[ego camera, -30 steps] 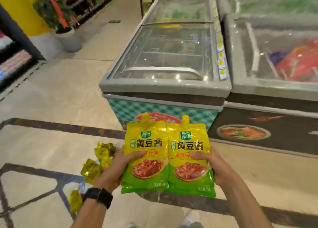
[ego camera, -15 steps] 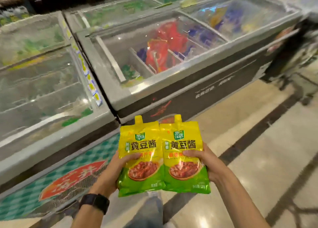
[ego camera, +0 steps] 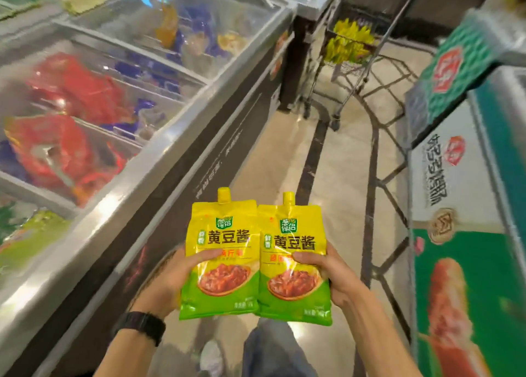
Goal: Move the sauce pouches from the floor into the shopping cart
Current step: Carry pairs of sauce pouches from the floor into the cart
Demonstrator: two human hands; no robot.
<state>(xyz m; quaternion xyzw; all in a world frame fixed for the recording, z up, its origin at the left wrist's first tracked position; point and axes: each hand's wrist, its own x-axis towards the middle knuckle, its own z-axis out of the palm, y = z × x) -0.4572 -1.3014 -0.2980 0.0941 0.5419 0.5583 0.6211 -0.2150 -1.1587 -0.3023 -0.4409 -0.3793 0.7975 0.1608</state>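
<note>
Left hand (ego camera: pixel 173 280): clasps the left sauce pouch (ego camera: pixel 222 260) at its left edge, thumb laid across the printed front, fingers hidden behind.
Right hand (ego camera: pixel 327 274): clasps the right sauce pouch (ego camera: pixel 293 265) at its right edge, thumb across the front, fingers out of sight behind.
Pouch position: both upright and side by side, yellow spouts up, inner edges meeting; held in the air over the floor (ego camera: pixel 284 163), above a grey trouser leg (ego camera: pixel 273 348), well short of the cart.
Shopping cart (ego camera: pixel 353 72): wire-framed, on wheels, far up the aisle just past the end of the long freezer; yellow packs (ego camera: pixel 348 42) already inside its basket, too blurred to read.
Long freezer (ego camera: pixel 159 154): runs along the left of the aisle, glass lids shut over red and blue packages.
Printed freezer (ego camera: pixel 455 177): on the right, green and white side panels with lettering and a food picture.
Wristwatch (ego camera: pixel 142 327): black, on the left wrist.
Floor surface: pale and glossy, crossed by dark inlaid lines.
Shoe (ego camera: pixel 210 359): pale, blurred, near the bottom edge.
</note>
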